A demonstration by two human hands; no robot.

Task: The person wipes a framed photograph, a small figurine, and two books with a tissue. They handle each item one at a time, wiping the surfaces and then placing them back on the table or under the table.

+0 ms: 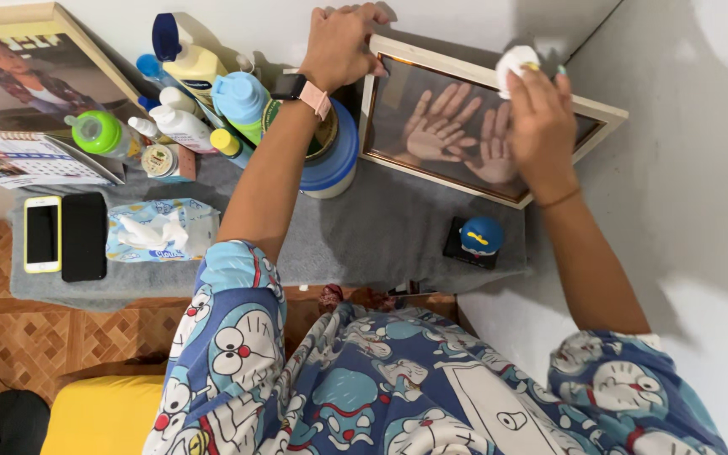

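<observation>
Gripping the top edge of the framed picture (465, 126) with your left hand (340, 42), fingers curled over it, your right hand (541, 118) presses a white tissue (514, 63) against its glass.

Under the right hand (541, 126), whose grip presses a white tissue (516, 61), sits a cream picture frame (398, 109) with a dark photograph of hands. Below that grip lies a grey table cover (381, 227). Beside the left hand (343, 46) stands a blue-lidded jar (334, 160); its wrist wears a black watch (297, 87) on a pink strap.
</observation>
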